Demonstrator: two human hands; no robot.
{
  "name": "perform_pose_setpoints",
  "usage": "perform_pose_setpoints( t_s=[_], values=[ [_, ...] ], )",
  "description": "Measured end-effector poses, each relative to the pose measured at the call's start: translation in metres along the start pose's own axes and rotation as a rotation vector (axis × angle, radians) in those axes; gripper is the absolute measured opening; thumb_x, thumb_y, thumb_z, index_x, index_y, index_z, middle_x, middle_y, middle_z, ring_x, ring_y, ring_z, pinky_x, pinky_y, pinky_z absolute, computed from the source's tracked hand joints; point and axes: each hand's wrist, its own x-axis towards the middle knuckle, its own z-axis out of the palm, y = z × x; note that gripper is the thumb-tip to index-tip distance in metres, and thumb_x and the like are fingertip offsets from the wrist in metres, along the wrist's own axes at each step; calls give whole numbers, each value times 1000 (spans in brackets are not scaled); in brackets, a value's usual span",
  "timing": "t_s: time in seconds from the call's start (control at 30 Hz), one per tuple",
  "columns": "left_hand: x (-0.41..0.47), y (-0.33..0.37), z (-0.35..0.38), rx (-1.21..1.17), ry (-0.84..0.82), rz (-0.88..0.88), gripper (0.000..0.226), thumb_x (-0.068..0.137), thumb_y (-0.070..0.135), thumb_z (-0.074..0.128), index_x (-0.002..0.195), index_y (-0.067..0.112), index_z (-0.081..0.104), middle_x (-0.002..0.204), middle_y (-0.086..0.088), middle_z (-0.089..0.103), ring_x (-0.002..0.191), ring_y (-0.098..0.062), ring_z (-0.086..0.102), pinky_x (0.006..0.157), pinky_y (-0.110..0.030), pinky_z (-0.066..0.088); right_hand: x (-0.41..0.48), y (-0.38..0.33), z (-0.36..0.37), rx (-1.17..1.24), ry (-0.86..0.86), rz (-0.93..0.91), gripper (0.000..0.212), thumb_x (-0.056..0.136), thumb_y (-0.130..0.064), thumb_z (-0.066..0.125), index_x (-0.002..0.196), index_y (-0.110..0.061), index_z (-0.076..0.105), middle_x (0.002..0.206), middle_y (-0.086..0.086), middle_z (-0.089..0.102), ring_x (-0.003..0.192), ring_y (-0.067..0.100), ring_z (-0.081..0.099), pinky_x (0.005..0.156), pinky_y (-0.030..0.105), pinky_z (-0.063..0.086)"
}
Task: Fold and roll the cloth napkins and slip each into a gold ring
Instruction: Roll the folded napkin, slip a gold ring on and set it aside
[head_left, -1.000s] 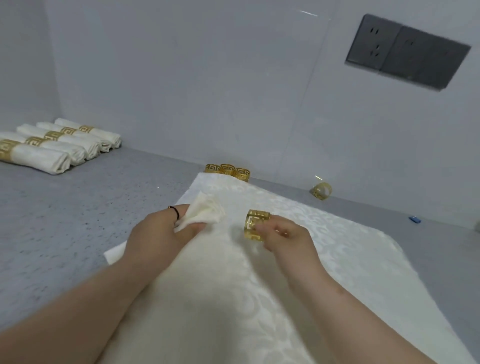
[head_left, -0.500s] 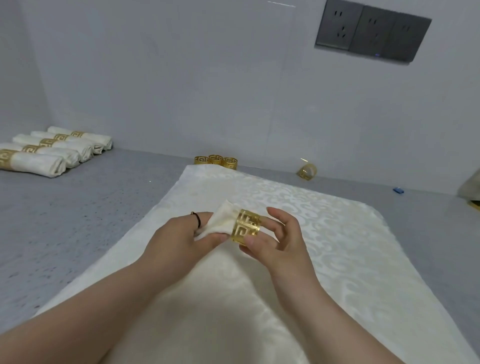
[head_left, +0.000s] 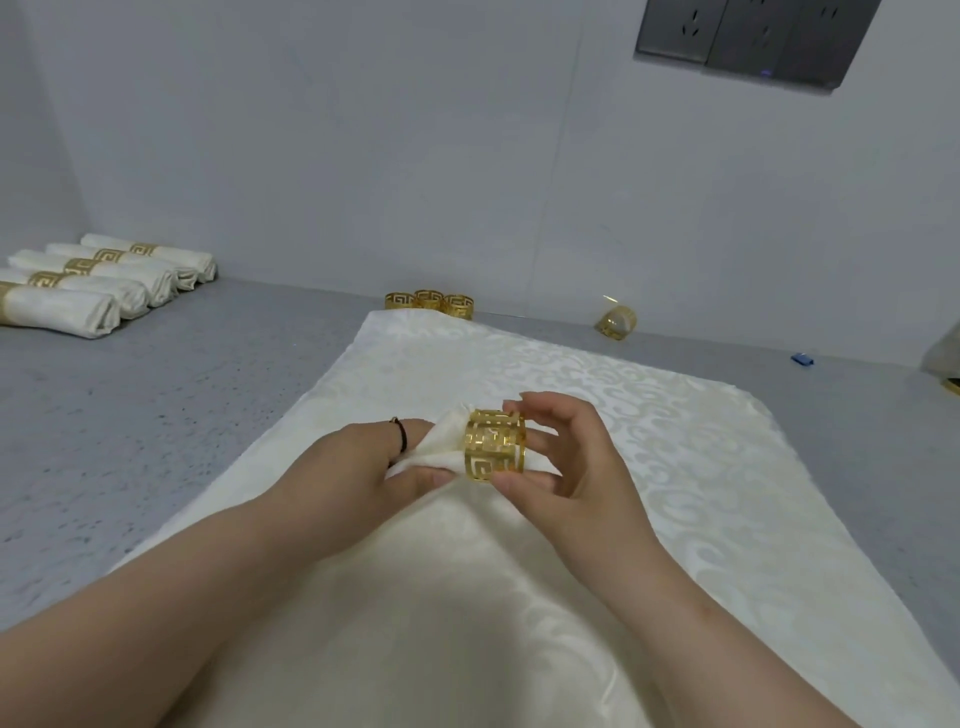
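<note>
Napkin (head_left: 441, 447) gripped by left hand (head_left: 363, 467), gold ring (head_left: 494, 446) in right hand (head_left: 566, 467).

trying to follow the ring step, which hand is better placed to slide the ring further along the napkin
Right. The right hand already pinches the gold ring in its fingers, with the napkin tip inside; the left hand grips the napkin behind it, so it should likely just brace.

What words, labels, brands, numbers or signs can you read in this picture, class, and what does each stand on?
None can be read.
Gold ring in the right hand: a cut-out key pattern, not letters.
Rings on the rolled napkins: the same pattern, no text.
Wall socket panel: slots and one small blue light, no readable marking.
Small blue object: too small to tell.
</note>
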Motion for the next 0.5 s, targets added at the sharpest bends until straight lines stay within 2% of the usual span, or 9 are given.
perform_pose_setpoints(
  t_s=[0.07,0.13,0.2,0.23,0.27,0.33,0.4,0.5],
  values=[
    [-1,4,2,53,79,7,19,87,42,54,89,45,36,67,13,51,64,-3,50,60,-11,37,2,1,-1,107,19,40,50,70,6,71,99,-29,51,108,-11,59,93,2,64,74,19,54],
    [-2,6,4,-2,162,21,26,86,37,58,91,40,33,61,9,46,57,-4,49,57,-14,37,3,2,-1,272,28,110,48,65,-2,71,102,-25,52,109,-3,59,86,7,66,72,23,56],
    [-2,5,5,-29,177,63,22,75,52,54,86,44,36,61,10,54,64,5,51,59,-12,38,3,3,-1,362,31,146,45,71,4,71,103,-22,53,111,2,59,83,11,67,71,25,57],
    [-3,4,4,-32,169,78,24,67,59,45,88,53,38,68,14,58,68,7,52,60,-10,38,3,3,-1,369,34,145,45,72,5,70,103,-22,53,112,3,58,84,11,67,71,25,57],
    [-3,2,5,-32,155,88,27,62,63,38,88,66,37,78,21,59,72,9,52,62,-8,38,3,4,0,363,38,134,47,69,4,72,103,-22,53,112,2,58,85,11,67,70,25,56],
    [-2,0,5,-53,123,88,29,64,60,41,87,77,34,89,40,54,79,13,53,67,-6,39,3,6,0,307,47,98,49,60,-4,70,102,-24,53,111,-1,59,88,10,67,72,25,56],
    [-2,2,5,-65,94,75,34,70,49,49,87,76,38,92,43,53,86,11,54,70,-7,41,3,7,1,191,33,58,48,59,-8,66,99,-28,52,108,-10,60,95,7,65,77,24,55],
    [-3,0,3,-95,59,83,43,83,33,63,84,72,46,86,41,58,86,10,56,70,-7,42,1,5,0,39,-54,26,48,67,-1,70,98,-31,50,105,-18,60,93,-3,63,73,17,51]
  ],
)
